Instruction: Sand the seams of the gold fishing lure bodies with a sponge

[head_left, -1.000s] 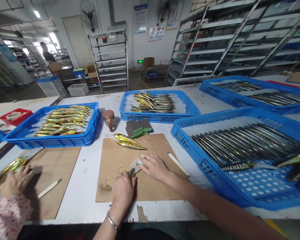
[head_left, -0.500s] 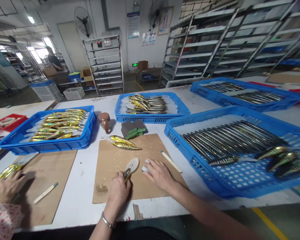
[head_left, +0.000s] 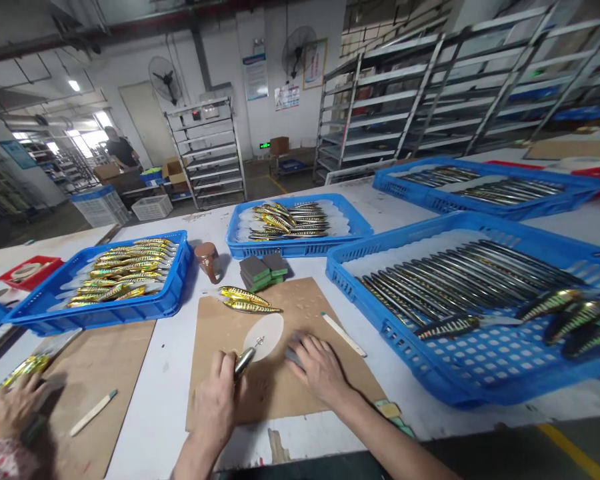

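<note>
Head view: my left hand (head_left: 215,407) is clamped around the body of a fishing lure (head_left: 244,361) — gold-dark body, with a wide clear oval lip (head_left: 266,335) sticking out ahead of my fingers, flat over the brown cutting board (head_left: 300,393). My right hand (head_left: 320,365) is pressed flat on a small grey sanding block (head_left: 294,353) just beside the lip, fingers together over it. The lure looks light and rigid, with a glossy finish, so probably slick; I judge the lip thin and the part most likely to chip or crack. Best hold is on the body, mid-length, clear of the lip and the small wire eye at its base. Two finished gold lures (head_left: 247,300) lie at the far edge of the board, a stack of green-grey sanding blocks (head_left: 263,269) beyond them, a slim white stick (head_left: 344,335) to my right. A co-worker's hand (head_left: 10,413) works at the next board on my left.
</note>
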{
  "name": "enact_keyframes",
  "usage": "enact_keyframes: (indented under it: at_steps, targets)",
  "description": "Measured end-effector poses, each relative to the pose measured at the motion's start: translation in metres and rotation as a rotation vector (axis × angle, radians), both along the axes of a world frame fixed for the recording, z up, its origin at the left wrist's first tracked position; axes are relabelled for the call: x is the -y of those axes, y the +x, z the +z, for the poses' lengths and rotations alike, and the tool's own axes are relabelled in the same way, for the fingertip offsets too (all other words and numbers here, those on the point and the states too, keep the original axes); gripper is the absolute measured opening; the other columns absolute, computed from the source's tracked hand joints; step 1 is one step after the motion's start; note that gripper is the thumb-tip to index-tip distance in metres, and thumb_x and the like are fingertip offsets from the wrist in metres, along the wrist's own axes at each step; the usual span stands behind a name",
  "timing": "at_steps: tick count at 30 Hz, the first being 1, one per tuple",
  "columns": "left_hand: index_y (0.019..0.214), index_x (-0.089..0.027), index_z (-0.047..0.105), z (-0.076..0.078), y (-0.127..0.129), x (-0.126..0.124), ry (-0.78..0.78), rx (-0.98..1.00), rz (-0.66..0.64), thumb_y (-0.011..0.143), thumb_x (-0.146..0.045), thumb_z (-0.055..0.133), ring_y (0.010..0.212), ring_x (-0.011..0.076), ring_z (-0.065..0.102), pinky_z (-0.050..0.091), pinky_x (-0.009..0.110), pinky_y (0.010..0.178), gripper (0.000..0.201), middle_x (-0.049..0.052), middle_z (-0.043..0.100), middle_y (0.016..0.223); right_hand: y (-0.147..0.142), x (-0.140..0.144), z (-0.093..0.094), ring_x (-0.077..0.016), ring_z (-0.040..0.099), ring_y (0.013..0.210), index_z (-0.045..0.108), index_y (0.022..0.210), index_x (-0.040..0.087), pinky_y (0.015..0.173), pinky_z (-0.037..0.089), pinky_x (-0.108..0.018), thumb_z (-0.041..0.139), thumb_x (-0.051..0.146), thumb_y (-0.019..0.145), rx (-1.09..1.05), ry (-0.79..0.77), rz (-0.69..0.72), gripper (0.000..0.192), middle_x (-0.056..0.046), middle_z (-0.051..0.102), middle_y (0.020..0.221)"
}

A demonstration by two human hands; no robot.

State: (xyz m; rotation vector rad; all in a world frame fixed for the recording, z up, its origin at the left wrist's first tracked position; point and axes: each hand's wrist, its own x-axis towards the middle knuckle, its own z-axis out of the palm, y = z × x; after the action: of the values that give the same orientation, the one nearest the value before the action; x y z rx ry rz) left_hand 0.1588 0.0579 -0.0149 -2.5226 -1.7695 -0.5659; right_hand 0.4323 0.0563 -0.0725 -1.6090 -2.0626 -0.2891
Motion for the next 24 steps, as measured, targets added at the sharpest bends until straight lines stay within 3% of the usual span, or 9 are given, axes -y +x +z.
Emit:
enact_keyframes:
  at_steps: [5,13,17,20,24]
  targets:
    - [0.123,-0.025,0.057,-0.002,-0.001,-0.003,0.011,0.007,-0.067,0.107,-0.027,0.044,0.076,0.0152,0.069,0.049,0.025,0.060,0.020,0.004,0.066,0.111,-0.002,0.001,0.003,-0.0290,0.062,0.116,0.069,0.116,0.021,0.097,0.044,-0.041,0.075,0.029,0.094,-0.015,-0.004,-0.010,0.025,-0.011,0.069,0.131]
    - [0.120,-0.027,0.057,-0.014,-0.001,-0.009,0.030,-0.029,-0.068,0.103,-0.024,0.048,0.068,0.0146,0.068,0.047,0.026,0.054,0.019,0.001,0.066,0.109,-0.001,0.001,-0.003,-0.0297,0.060,0.122,0.069,0.118,0.021,0.101,0.044,-0.042,0.069,0.032,0.098,-0.035,-0.053,-0.017,0.023,-0.013,0.067,0.134]
    - [0.120,-0.027,0.059,-0.011,-0.005,-0.018,-0.035,-0.064,-0.069,0.104,-0.023,0.045,0.070,0.0144,0.068,0.047,0.026,0.054,0.021,0.003,0.066,0.112,-0.001,0.001,-0.003,-0.0303,0.060,0.122,0.070,0.121,0.020,0.102,0.045,-0.044,0.065,0.033,0.100,-0.018,-0.049,-0.017,0.025,-0.014,0.065,0.138]
    - [0.125,-0.025,0.059,-0.005,-0.010,-0.029,-0.108,-0.111,-0.146,0.105,-0.027,0.048,0.086,0.0177,0.068,0.055,0.028,0.068,0.023,0.006,0.063,0.121,-0.002,0.001,0.001,-0.0314,0.058,0.127,0.071,0.122,0.022,0.103,0.046,-0.045,0.066,0.032,0.098,-0.032,-0.055,-0.011,0.026,-0.015,0.062,0.143]
    - [0.130,-0.019,0.058,-0.007,-0.017,-0.039,-0.140,-0.185,-0.308,0.101,-0.050,0.061,0.117,0.0299,0.059,0.054,0.045,0.099,0.043,0.013,0.058,0.134,0.002,0.002,0.009,-0.0352,0.058,0.128,0.072,0.119,0.024,0.105,0.045,-0.051,0.068,0.034,0.096,-0.025,-0.078,-0.036,0.025,-0.017,0.061,0.145]
